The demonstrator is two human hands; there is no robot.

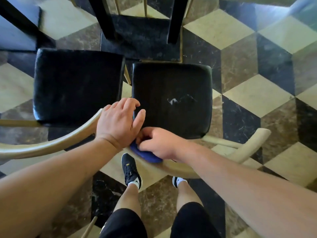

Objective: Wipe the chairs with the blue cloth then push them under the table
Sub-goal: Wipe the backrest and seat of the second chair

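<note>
Two chairs with black padded seats and pale curved wooden backs stand side by side below me: the left chair (75, 86) and the right chair (173, 93), whose seat carries a white smear. The blue cloth (145, 154) lies bunched on the right chair's back rail. My right hand (157, 143) is closed on the cloth. My left hand (120, 122) rests with fingers spread at the near left corner of the right chair's seat, over part of the cloth.
Black table legs (176, 19) and a dark base stand just beyond the chairs at the top. The floor is a beige, brown and black cube-pattern tile (257, 83). My legs and dark shoes (131, 169) are right behind the right chair's back rail.
</note>
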